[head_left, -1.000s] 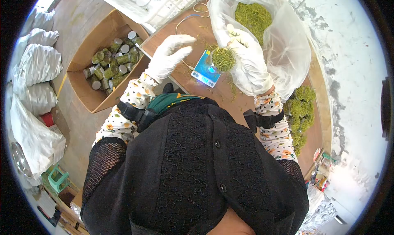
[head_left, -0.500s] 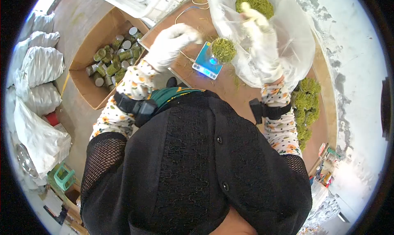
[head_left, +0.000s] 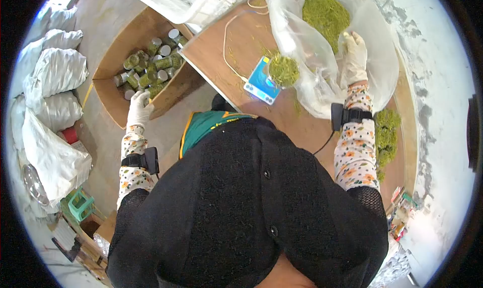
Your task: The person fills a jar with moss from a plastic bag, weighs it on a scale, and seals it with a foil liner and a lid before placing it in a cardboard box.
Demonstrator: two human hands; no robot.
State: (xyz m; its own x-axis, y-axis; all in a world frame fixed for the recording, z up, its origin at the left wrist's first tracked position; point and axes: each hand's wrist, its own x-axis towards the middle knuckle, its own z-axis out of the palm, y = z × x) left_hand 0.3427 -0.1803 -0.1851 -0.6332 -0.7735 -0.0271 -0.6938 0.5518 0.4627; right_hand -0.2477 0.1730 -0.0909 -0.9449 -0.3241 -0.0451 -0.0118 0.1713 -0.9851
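Note:
My left hand [head_left: 140, 108], in a white glove, is at the near rim of the cardboard box [head_left: 111, 99]. Its fingers are bent and apart, close to a jar [head_left: 155, 90] of green material; no grip on it shows. My right hand [head_left: 355, 58], also gloved, is inside the clear plastic bag [head_left: 380, 82], beside a heap of shredded green plant material [head_left: 327, 20]. Its fingers look partly bent and apart, with nothing visible in them. Between the hands, a round clear container [head_left: 285, 71] heaped with the same green strands stands on a small blue digital scale [head_left: 261, 80].
Several lidded jars [head_left: 146, 73] lie in the box. Green clumps [head_left: 387, 142] line the right side of the brown table [head_left: 226, 44]. A white cable [head_left: 226, 49] runs to the scale. A white crate [head_left: 216, 6] stands at the back; white sacks [head_left: 60, 77] are at left.
My left hand has moved from beside the scale out to the cardboard box. My right hand has shifted right within the bag. The camera view has shifted slightly.

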